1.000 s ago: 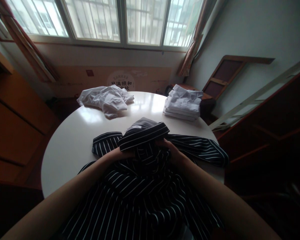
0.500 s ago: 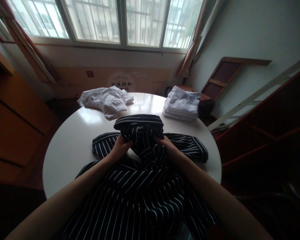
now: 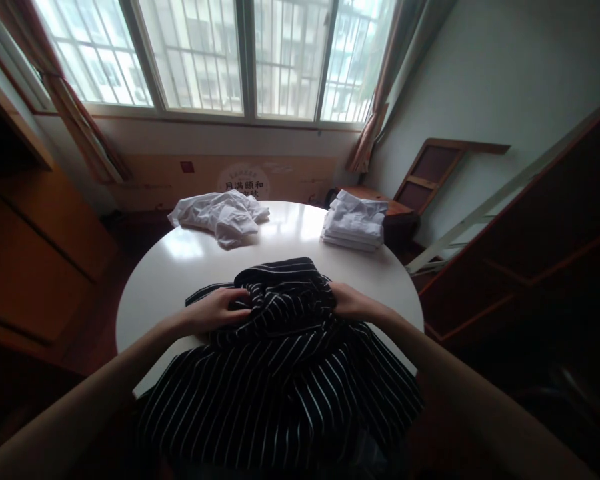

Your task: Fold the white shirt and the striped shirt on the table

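Observation:
A black shirt with thin white stripes [image 3: 280, 360] lies bunched on the near part of a round white table [image 3: 180, 267] and hangs over its front edge toward me. My left hand [image 3: 217, 310] grips the fabric on the left side of the bunched upper part. At the right side of that bunch, my right hand [image 3: 353, 303] holds the cloth, fingers curled into the folds. Both forearms reach in from the bottom of the view.
A crumpled white garment [image 3: 220, 215] lies at the table's far left. A stack of folded white shirts [image 3: 354, 223] sits at the far right. Barred windows [image 3: 215, 60] and curtains are behind; wooden furniture [image 3: 35, 233] stands left, a dark wooden frame [image 3: 530, 233] right.
The spread sleeves of the striped shirt have been drawn in and the raised collar part lowered into a bunch; both hands moved apart to its sides. The camera view shifted slightly upward.

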### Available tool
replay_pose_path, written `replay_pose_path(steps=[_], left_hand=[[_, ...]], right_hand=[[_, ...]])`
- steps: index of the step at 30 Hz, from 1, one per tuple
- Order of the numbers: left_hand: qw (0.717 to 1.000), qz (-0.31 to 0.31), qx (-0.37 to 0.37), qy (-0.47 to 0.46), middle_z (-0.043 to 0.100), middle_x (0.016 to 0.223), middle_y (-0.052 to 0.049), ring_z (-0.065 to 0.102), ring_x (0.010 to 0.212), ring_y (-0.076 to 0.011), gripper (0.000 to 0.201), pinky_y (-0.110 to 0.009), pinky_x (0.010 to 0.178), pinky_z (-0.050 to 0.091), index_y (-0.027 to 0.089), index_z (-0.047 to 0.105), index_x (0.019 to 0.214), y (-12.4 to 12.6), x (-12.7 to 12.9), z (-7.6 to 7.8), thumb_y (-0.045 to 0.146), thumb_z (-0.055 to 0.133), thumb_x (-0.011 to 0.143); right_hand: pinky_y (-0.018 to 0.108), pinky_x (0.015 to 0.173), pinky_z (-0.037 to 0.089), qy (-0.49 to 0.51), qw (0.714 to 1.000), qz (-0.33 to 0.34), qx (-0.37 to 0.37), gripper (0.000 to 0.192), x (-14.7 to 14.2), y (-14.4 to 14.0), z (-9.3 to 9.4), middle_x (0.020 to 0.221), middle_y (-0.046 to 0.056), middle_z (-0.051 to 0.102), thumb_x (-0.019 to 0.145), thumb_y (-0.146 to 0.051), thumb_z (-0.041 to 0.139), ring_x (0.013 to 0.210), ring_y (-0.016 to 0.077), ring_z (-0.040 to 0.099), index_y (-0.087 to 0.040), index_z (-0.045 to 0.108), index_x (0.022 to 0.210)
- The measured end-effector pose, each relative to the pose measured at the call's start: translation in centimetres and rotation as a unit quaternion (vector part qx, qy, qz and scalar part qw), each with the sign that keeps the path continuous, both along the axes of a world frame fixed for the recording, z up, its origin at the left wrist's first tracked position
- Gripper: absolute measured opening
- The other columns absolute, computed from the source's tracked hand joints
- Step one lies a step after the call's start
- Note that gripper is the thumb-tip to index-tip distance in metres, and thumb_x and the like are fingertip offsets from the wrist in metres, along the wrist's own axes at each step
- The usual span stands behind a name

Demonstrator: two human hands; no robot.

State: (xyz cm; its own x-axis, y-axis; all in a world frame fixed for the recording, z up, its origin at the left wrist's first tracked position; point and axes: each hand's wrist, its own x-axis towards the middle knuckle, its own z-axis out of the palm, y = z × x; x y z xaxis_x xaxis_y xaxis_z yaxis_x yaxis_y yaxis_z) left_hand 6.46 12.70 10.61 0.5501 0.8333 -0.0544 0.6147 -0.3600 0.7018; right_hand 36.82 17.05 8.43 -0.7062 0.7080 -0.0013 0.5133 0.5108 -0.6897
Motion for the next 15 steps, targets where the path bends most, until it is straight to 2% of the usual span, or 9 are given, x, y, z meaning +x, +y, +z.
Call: replay_pose_path(steps=[3,6,10,12,15], left_hand=[[0.998,-0.012,-0.046,0.037,0.062,0.076,-0.001,0.054,0.069,-0.0153,0.032,-0.023,0.059,0.041,0.016,0.063,0.084,-1.8,-1.0,1.4,0.042,0.057,0.066],[0.997,-0.008,-0.071,0.043,0.059,0.065,0.002,0.051,0.061,-0.0136,0.029,-0.02,0.053,0.038,0.014,0.063,0.073,-2.4,-2.8,1.9,0.042,0.059,0.064],[0.996,0.052,-0.015,0.074,0.052,0.055,0.003,0.045,0.054,-0.0107,0.029,-0.02,0.051,0.035,0.012,0.062,0.063,-1.4,-5.6,1.5,0.041,0.058,0.064],[0.991,0.101,0.013,0.086,0.049,0.051,0.004,0.043,0.052,-0.0097,0.029,-0.019,0.05,0.034,0.011,0.061,0.059,-0.6,-7.0,1.3,0.039,0.058,0.064],[0.979,0.192,0.004,0.068,0.046,0.046,0.004,0.041,0.047,-0.0087,0.025,-0.018,0.044,0.032,0.01,0.06,0.056,0.6,-8.9,1.4,0.034,0.062,0.058]], right_hand=[[0.025,0.065,0.038,-0.12,0.983,-0.065,0.123,0.013,1.7,-0.6,1.7,0.083,0.003,0.061,0.067,-0.017,0.053,0.077,0.0166,0.053,-0.018,0.057,0.08],[0.023,0.057,0.032,-0.214,0.945,-0.168,0.181,0.008,3.3,-0.7,2.9,0.078,0.005,0.061,0.071,-0.021,0.049,0.072,0.0166,0.054,-0.018,0.056,0.074],[0.023,0.053,0.029,-0.274,0.912,-0.24,0.191,0.013,5.2,-0.1,3.6,0.081,0.005,0.063,0.073,-0.024,0.046,0.073,0.0175,0.055,-0.019,0.058,0.077],[0.022,0.054,0.03,-0.297,0.901,-0.259,0.181,0.014,6.2,0.2,3.8,0.08,0.004,0.064,0.07,-0.022,0.048,0.074,0.0176,0.056,-0.021,0.06,0.076],[0.022,0.052,0.03,-0.323,0.884,-0.3,0.155,0.014,8.0,0.7,4.1,0.077,0.004,0.064,0.066,-0.022,0.051,0.071,0.0173,0.056,-0.021,0.061,0.075]])
